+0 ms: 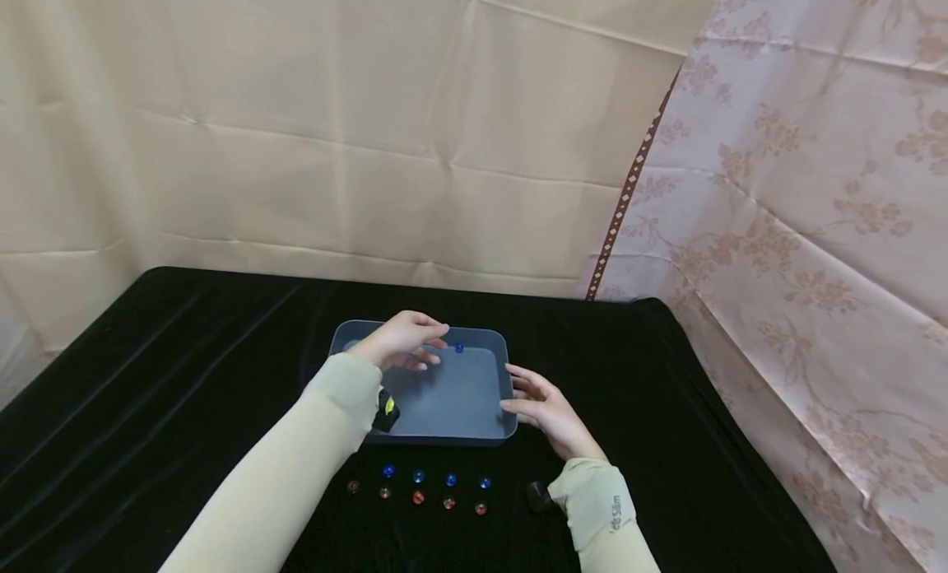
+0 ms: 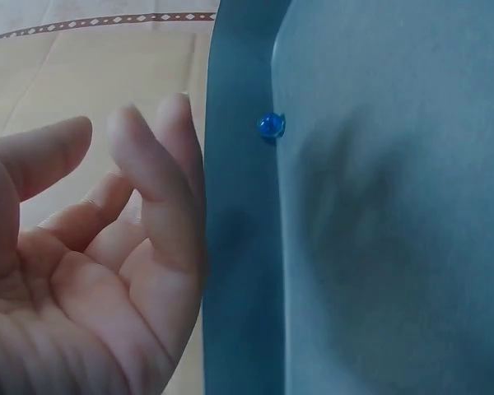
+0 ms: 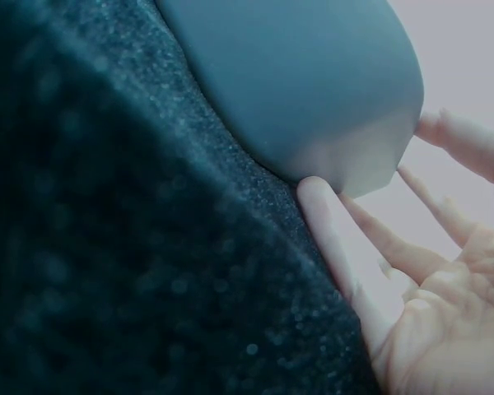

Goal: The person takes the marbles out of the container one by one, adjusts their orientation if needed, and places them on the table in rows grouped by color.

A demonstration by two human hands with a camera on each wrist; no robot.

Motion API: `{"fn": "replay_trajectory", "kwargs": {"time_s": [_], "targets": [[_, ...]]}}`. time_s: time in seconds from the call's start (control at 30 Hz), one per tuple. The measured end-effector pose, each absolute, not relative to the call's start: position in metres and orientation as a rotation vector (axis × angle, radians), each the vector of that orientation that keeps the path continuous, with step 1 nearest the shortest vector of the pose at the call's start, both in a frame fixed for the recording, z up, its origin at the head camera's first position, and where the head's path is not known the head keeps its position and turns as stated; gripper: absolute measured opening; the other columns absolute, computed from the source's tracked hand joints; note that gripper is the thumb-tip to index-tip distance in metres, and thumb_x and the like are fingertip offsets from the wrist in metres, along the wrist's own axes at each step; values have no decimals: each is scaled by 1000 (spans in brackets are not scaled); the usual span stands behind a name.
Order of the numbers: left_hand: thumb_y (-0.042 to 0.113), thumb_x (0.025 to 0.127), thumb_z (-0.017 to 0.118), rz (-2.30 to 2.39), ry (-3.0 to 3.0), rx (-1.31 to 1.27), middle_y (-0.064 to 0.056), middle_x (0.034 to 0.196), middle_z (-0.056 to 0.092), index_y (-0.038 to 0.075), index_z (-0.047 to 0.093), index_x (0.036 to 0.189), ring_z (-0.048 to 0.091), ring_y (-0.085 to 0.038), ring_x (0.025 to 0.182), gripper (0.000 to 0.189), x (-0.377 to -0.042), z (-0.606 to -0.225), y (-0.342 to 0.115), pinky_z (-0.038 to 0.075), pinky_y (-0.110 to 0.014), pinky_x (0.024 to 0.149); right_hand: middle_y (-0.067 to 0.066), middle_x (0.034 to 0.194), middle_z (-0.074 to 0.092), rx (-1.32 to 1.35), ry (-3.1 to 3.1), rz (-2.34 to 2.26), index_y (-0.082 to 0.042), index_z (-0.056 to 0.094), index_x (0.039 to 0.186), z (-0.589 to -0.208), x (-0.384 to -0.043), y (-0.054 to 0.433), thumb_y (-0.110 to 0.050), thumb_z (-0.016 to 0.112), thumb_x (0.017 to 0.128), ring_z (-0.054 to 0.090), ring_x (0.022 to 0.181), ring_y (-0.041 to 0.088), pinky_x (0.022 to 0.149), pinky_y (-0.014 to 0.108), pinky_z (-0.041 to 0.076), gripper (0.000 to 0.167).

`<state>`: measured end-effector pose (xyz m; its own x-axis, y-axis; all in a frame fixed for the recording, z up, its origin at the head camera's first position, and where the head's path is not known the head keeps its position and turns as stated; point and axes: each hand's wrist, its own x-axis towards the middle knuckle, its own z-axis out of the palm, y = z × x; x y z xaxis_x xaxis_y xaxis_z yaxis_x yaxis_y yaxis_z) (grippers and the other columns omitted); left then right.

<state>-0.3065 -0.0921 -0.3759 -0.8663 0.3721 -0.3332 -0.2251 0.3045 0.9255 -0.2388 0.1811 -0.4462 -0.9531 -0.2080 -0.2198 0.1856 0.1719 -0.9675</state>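
A grey-blue rectangular tray (image 1: 452, 392) lies on black cloth. Inside it, one blue glass marble (image 1: 459, 348) sits by the far wall; the left wrist view shows this marble (image 2: 271, 125) at the edge of the tray's floor. My left hand (image 1: 406, 340) hovers over the tray's far left part, its fingers loosely bent and nothing between them. At the tray's right side, my right hand (image 1: 544, 408) touches the outer wall with extended fingers. The right wrist view has its fingertips against the tray's wall (image 3: 313, 90), thumb near the rim.
In front of the tray lie a row of several blue marbles (image 1: 419, 476) and a row of several orange-brown marbles (image 1: 418, 497). Black cloth (image 1: 222, 375) covers the table. Behind it hangs a beige curtain (image 1: 333, 145), with a floral curtain (image 1: 815, 227) on the right.
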Motion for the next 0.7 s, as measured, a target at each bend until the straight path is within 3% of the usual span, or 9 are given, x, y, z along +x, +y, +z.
{"fn": "replay_trajectory", "kwargs": {"time_s": [0.43, 0.7], "targets": [[35, 106, 46, 1678, 2002, -1, -22, 135, 59, 6, 41, 146, 70, -22, 92, 49, -315, -390, -75, 57, -23, 67, 19, 152, 42, -40, 2150, -1841, -18, 42, 149, -447, -241, 182, -14, 67, 92, 57, 125, 29, 99, 40, 52, 63], [37, 106, 43, 1670, 1985, -42, -21, 126, 61, 6, 45, 144, 69, -19, 84, 48, -319, -402, -66, 57, -24, 65, 21, 153, 39, -46, 2151, -1830, -16, 40, 151, -447, -241, 183, -14, 66, 93, 57, 124, 28, 100, 40, 51, 63]]}}
